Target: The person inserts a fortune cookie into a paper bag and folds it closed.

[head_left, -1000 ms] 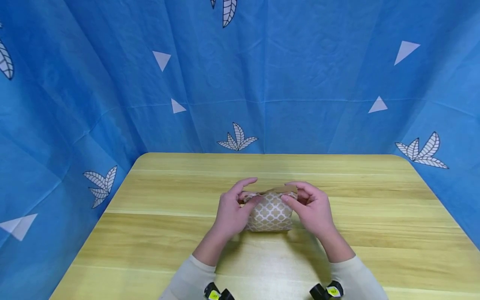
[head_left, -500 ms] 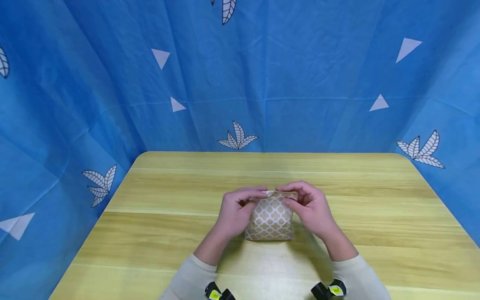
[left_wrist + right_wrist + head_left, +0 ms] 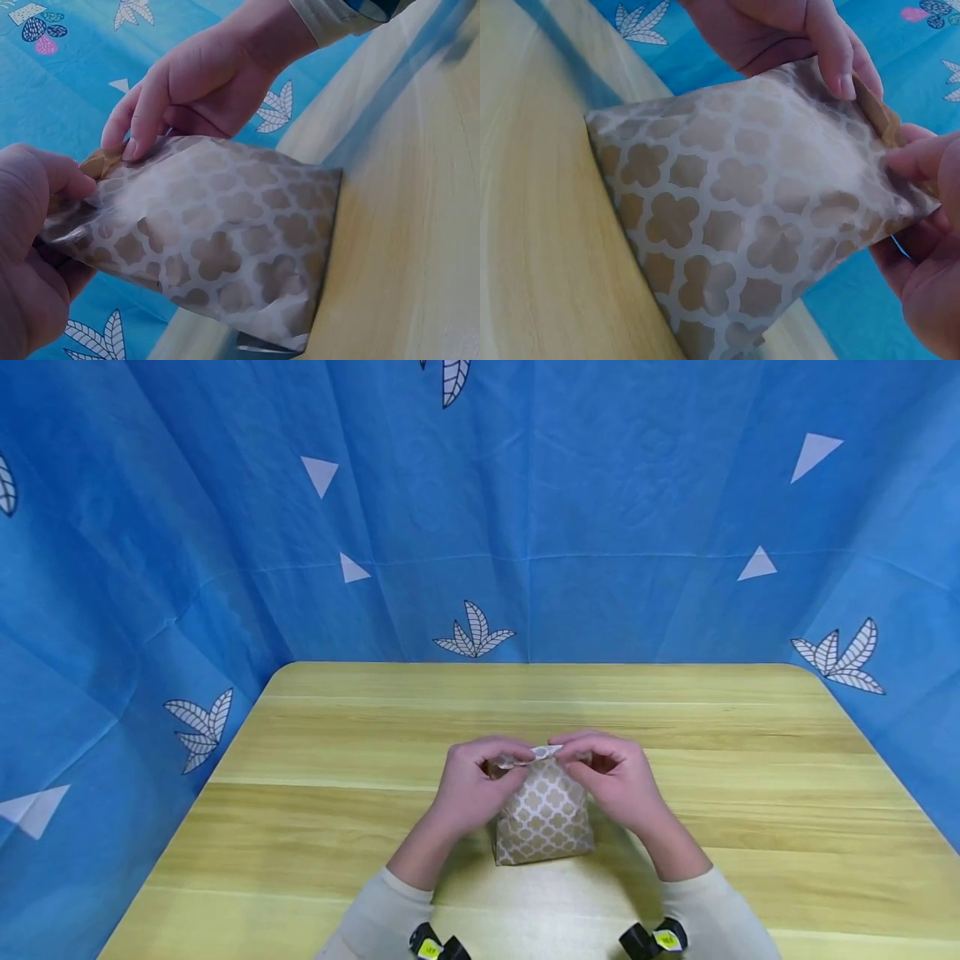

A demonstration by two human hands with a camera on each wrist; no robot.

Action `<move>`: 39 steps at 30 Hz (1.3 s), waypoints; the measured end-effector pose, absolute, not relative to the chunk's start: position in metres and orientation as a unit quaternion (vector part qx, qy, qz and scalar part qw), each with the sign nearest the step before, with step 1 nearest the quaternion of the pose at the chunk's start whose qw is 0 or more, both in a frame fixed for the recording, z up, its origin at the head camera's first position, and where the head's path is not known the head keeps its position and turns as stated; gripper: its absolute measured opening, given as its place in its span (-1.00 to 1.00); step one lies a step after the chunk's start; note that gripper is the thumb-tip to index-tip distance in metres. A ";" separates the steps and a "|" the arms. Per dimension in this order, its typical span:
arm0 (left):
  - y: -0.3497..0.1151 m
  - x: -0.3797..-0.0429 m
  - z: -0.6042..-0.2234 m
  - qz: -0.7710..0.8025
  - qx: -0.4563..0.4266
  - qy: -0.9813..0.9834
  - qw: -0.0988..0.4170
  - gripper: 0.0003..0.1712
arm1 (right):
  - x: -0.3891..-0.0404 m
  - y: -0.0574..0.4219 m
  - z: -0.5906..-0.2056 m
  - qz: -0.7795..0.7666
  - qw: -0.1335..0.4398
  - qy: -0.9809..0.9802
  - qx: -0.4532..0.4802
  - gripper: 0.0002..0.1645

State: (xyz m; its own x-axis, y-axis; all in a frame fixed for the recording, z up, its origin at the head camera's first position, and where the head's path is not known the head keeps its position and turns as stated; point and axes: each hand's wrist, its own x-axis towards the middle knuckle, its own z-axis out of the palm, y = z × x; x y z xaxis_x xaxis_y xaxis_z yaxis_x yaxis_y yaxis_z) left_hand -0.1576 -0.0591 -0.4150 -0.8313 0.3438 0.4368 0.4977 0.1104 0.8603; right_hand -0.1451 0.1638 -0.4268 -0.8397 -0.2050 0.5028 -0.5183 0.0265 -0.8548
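Observation:
A brown paper bag [image 3: 543,822] with a white lattice pattern stands at the middle of the table, between the hands. Its upper edge is folded over. My left hand [image 3: 474,783] pinches that edge on the left, thumb on the near side. Opposite it, my right hand [image 3: 618,781] pinches the edge on the right. Close up in the left wrist view, the bag [image 3: 217,232] looks glossy and creased, with plain brown paper at its mouth. The right wrist view shows the bag [image 3: 720,202] from the other side. Whatever it may contain is hidden.
The light wooden table [image 3: 337,843] has rounded far corners. A blue curtain [image 3: 615,527] with white leaves and triangles hangs behind it and along the sides. Both sleeves carry small black devices near the wrists.
The bag's lower edge has come nearer the person and more of its patterned front shows. Plain brown paper at its mouth has given way to a patterned fold. Both hands moved closer together.

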 end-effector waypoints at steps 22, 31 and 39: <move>-0.054 -0.154 -0.412 -0.577 -0.254 -0.768 0.111 -0.80 | -0.144 0.154 -0.429 0.599 0.161 -0.751 0.226 -0.77; -0.049 -0.149 -0.410 -0.610 -0.257 -0.743 0.098 -0.66 | -0.141 0.140 -0.423 0.630 0.194 -0.724 0.204 -0.58; -0.047 -0.149 -0.408 -0.613 -0.245 -0.744 0.105 -0.55 | -0.140 0.137 -0.422 0.626 0.208 -0.723 0.204 -0.54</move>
State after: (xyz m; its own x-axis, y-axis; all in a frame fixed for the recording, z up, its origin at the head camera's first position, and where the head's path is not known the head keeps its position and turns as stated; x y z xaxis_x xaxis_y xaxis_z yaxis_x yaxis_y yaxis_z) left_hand -0.1489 -0.0469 -0.4077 -0.8582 0.2363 0.4557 0.4927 0.1297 0.8605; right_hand -0.1399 0.1374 -0.4223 -0.8301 -0.0335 0.5566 -0.5557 0.1323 -0.8208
